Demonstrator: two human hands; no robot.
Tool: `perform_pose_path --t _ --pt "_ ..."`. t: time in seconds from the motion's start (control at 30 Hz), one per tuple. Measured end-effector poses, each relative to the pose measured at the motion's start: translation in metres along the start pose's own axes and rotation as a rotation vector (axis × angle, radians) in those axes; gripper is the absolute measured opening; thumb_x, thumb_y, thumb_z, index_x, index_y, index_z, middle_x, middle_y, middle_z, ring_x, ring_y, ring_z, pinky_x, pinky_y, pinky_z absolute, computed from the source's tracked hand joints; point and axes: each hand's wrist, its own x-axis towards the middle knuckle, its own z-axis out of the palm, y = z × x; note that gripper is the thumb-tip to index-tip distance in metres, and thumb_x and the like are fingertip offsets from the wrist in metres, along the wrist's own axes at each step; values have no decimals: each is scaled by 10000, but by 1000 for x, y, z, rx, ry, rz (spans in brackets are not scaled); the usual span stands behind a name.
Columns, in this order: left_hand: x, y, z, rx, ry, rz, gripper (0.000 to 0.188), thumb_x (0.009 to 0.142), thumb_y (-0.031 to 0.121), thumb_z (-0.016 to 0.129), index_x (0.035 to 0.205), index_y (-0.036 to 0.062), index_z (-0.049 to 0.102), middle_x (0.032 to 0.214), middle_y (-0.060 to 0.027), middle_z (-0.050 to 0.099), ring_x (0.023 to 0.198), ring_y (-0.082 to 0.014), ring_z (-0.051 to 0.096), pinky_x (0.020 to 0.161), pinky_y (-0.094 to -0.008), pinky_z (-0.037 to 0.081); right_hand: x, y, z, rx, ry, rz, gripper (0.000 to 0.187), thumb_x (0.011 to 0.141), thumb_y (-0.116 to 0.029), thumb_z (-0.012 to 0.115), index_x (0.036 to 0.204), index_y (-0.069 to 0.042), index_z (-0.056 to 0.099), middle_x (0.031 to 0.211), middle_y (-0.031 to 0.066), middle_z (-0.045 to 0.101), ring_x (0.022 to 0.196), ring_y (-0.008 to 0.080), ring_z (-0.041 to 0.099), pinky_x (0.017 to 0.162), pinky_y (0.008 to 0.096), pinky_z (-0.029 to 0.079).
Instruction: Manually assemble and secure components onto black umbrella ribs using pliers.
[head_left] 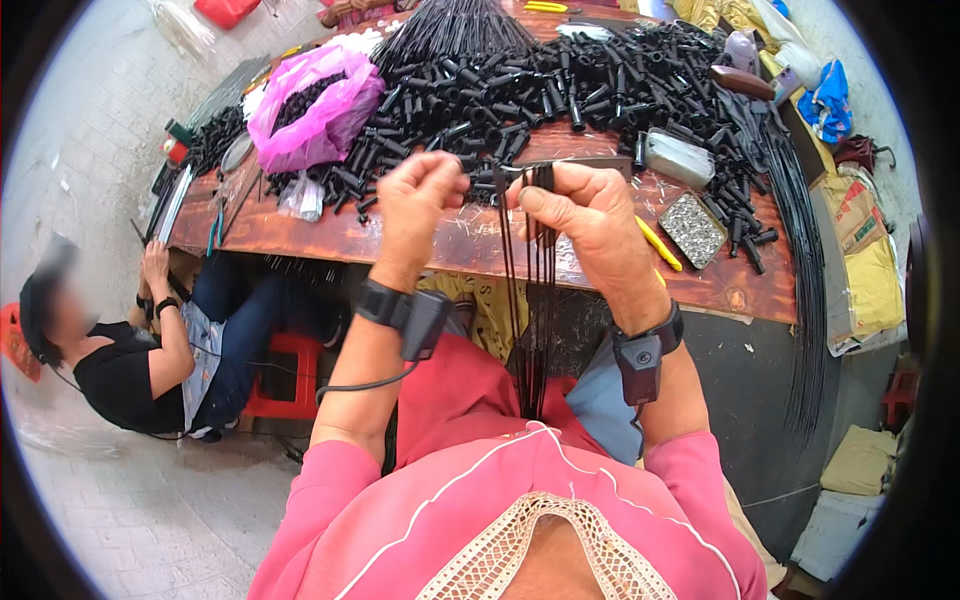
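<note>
My right hand [592, 222] pinches a bundle of thin black rods that look like umbrella ribs [540, 290] by their upper ends. The rods hang down over the table's front edge toward my lap, a few slightly apart on the left. Just left of them my left hand [416, 205] is raised, thumb and fingers pressed together. Whatever lies in that pinch is hidden or too small to name. Behind both hands spreads a heap of short black plastic tubes with flared ends [470, 90].
On the reddish wooden table [590, 262] are a pink plastic bag [345, 125], a tin of small metal parts [692, 230], a yellow-handled tool [658, 243] and a clear box [680, 157]. Long black rods [800, 270] hang off the right edge. A co-worker [130, 350] sits at left.
</note>
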Motion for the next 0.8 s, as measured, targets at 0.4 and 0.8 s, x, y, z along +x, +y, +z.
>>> perform_pose_path --t 0.4,0.8 --pt "-8 77 33 -537 -595 -57 242 924 124 575 1100 -40 595 890 -70 620 884 -195 626 821 -311 516 -14 -12 14 6 12 -86 151 896 -139 673 936 2 711 730 -38 613 636 25 525 543 213 434" --pt "-24 75 32 -621 -383 -165 103 881 122 655 955 50 665 924 -17 658 837 -144 607 788 -331 481 -16 -15 18 -54 17 -105 142 885 -133 671 880 3 710 704 -33 618 631 25 533 533 216 433"
